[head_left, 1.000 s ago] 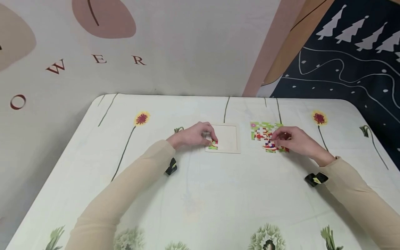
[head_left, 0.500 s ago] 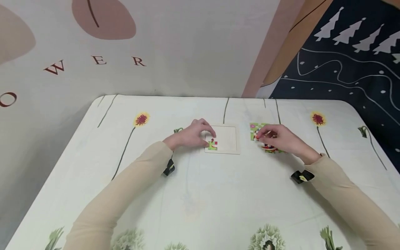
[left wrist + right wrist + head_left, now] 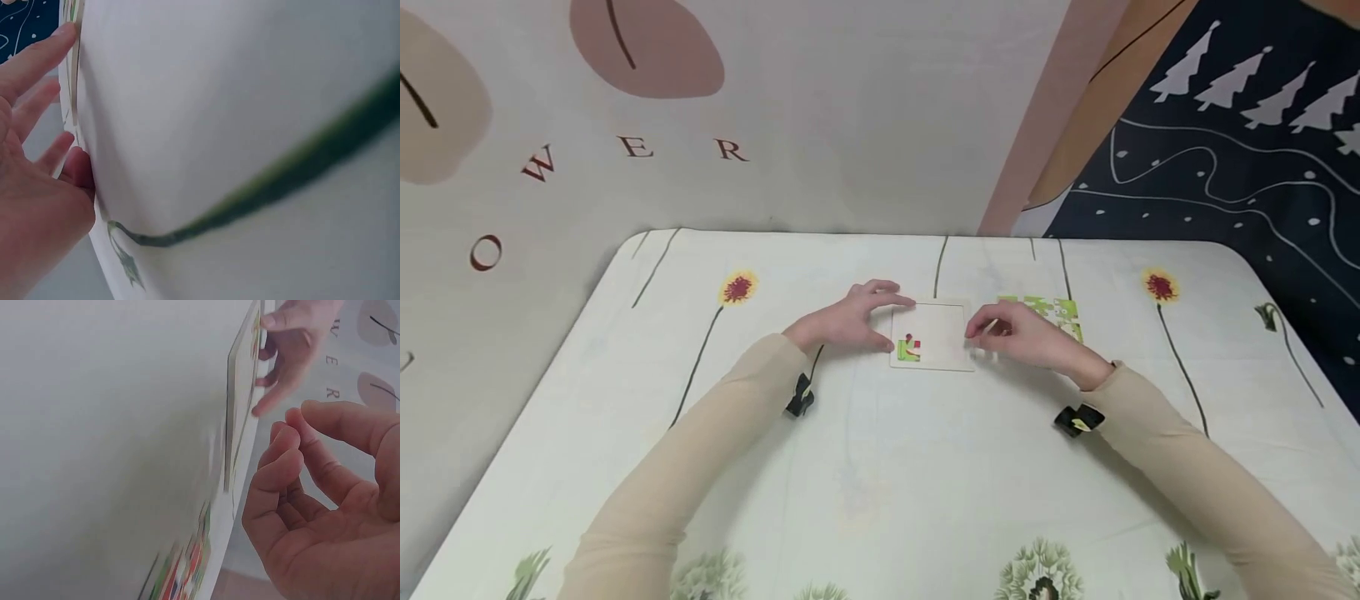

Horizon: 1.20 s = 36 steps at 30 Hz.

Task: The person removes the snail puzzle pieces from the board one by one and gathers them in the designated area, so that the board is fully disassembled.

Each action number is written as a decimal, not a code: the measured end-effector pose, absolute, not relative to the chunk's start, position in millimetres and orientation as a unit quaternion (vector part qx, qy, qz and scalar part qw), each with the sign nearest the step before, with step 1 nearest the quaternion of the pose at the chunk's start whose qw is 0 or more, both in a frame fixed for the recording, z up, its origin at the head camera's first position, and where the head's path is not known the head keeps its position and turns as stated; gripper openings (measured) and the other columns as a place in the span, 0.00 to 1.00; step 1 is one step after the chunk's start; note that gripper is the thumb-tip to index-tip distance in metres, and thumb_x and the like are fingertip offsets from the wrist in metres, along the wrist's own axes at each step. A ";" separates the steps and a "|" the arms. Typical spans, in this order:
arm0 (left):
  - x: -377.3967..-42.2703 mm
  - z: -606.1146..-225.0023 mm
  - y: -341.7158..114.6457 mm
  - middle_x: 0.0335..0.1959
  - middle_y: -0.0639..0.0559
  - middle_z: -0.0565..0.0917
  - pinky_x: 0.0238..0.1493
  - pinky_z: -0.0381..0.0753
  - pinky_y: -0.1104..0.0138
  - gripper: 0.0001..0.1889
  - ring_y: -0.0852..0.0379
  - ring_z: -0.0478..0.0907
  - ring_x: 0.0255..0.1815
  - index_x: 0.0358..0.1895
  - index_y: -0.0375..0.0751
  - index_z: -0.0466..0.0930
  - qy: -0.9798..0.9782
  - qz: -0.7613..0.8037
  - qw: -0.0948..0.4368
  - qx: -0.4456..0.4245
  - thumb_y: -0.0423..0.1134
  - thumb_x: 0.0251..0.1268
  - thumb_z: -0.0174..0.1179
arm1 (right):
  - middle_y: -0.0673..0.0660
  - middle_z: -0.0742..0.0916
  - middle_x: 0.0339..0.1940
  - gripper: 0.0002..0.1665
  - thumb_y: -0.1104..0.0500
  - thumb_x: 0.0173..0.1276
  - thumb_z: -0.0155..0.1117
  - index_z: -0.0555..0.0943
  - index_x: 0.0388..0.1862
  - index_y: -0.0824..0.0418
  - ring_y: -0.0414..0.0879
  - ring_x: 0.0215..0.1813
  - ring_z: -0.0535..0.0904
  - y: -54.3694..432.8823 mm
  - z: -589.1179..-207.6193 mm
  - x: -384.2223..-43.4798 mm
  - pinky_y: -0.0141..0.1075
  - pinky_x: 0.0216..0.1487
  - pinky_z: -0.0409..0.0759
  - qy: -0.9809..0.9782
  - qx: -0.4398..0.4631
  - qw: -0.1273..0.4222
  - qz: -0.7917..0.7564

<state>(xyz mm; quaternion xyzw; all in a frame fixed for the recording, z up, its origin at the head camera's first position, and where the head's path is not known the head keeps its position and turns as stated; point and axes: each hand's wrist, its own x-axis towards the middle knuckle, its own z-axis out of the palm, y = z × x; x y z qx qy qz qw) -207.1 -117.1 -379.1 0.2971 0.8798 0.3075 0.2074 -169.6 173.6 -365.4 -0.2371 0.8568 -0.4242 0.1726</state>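
A shallow pale puzzle tray (image 3: 932,368) lies on the table, with green-and-red jigsaw pieces (image 3: 909,350) in its lower left part. My left hand (image 3: 847,321) spreads around the tray's left side, forefinger along the top edge and thumb by the lower left edge. At the tray's right edge hovers my right hand (image 3: 1018,335), thumb and fingertips brought close together. The right wrist view shows no piece at those fingertips (image 3: 306,407); whether something small is hidden there I cannot tell. Behind the right hand lie colourful jigsaw pieces (image 3: 1063,315), partly covered by it.
A white flower-printed cloth covers the table (image 3: 865,483). The pale printed wall (image 3: 865,117) rises straight behind its far edge. A dark panel with white trees (image 3: 1217,158) stands at the right. Each wrist carries a small black camera (image 3: 1078,420).
My right hand has moved left from the loose pieces to the tray's right edge. My left hand has drawn slightly left off the pieces in the tray, its fingers spreading wider.
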 end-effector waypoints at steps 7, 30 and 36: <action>-210.2 -381.6 -119.0 0.74 0.45 0.54 0.66 0.52 0.47 0.37 0.41 0.47 0.71 0.70 0.46 0.68 0.874 0.317 0.224 0.293 0.36 0.53 0.70 | 0.58 0.85 0.42 0.08 0.67 0.68 0.59 0.82 0.44 0.66 0.49 0.39 0.79 153.7 -366.7 -172.4 0.37 0.40 0.74 0.847 -0.255 0.205 -0.419; -215.3 -388.6 -121.9 0.74 0.47 0.56 0.66 0.49 0.44 0.38 0.42 0.46 0.70 0.71 0.45 0.66 0.858 0.337 0.233 0.309 0.36 0.54 0.69 | 0.61 0.81 0.50 0.21 0.67 0.69 0.54 0.76 0.60 0.70 0.46 0.34 0.74 112.6 -366.7 -181.1 0.34 0.29 0.71 0.834 -0.245 0.271 -0.413; -214.7 -388.4 -121.6 0.74 0.47 0.56 0.66 0.50 0.44 0.37 0.42 0.47 0.70 0.70 0.45 0.67 0.859 0.336 0.233 0.308 0.36 0.54 0.69 | 0.61 0.82 0.51 0.21 0.68 0.68 0.54 0.77 0.59 0.70 0.44 0.29 0.72 108.0 -369.1 -181.0 0.34 0.29 0.70 0.840 -0.255 0.265 -0.400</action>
